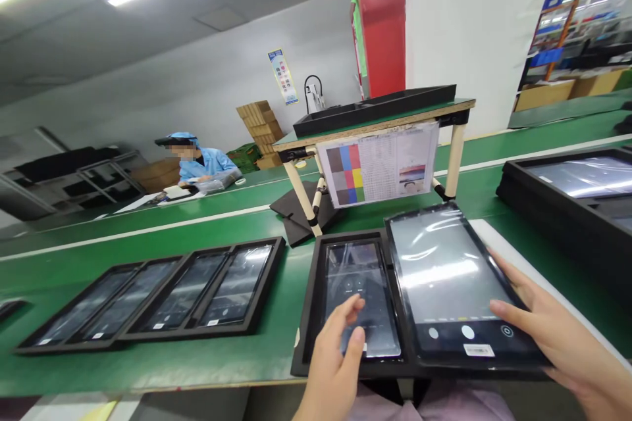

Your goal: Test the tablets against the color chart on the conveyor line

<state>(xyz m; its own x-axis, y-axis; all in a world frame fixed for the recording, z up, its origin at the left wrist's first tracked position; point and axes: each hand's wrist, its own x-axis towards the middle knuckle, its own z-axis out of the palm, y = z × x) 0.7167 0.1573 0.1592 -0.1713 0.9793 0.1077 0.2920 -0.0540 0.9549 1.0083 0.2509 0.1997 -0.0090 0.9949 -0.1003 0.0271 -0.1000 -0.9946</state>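
My right hand grips the right edge of a tablet, its thumb lying over the front. That tablet is tilted above the right part of a black foam tray; its lit screen shows round camera buttons, and a white label is stuck near its bottom edge. My left hand is over a second tablet lying in the tray's left compartment. Its thumb and fingers are apart and hold nothing; whether a fingertip touches the glass I cannot tell.
Further black trays with tablets lie to the left, and a stack of trays stands at the right. A small raised stand with a hanging colour chart is ahead. Across the green bench a co-worker sits.
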